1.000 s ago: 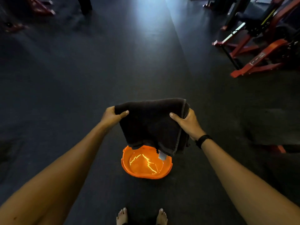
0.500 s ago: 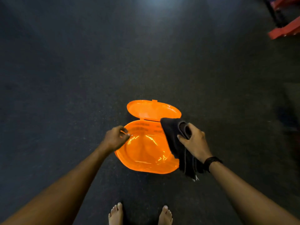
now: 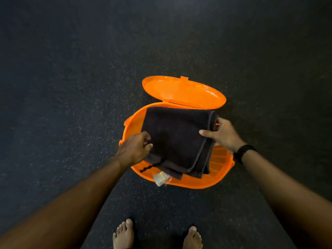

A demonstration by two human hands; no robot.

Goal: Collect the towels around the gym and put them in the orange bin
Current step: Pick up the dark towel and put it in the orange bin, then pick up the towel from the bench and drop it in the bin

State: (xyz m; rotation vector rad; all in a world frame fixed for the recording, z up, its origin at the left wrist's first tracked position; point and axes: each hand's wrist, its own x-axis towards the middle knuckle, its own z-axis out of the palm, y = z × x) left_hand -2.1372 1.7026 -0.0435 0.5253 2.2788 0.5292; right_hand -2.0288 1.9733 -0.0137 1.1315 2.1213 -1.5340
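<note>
A folded black towel (image 3: 177, 139) lies flat across the mouth of the orange bin (image 3: 218, 169), covering most of the opening. My left hand (image 3: 133, 149) grips the towel's left edge with curled fingers. My right hand (image 3: 221, 134) holds its right edge, thumb on top. A white label (image 3: 161, 178) hangs from the towel's near corner over the bin's front rim. The bin's hinged lid (image 3: 183, 92) stands open at the far side.
The bin sits on dark speckled rubber flooring (image 3: 71, 87) that stretches on every side. My bare feet (image 3: 124, 234) stand just in front of it. No gym machines show in this view.
The towel went from hanging at the bin's right side in my right hand alone to lying spread over the opening. My left hand has taken hold of its left edge.
</note>
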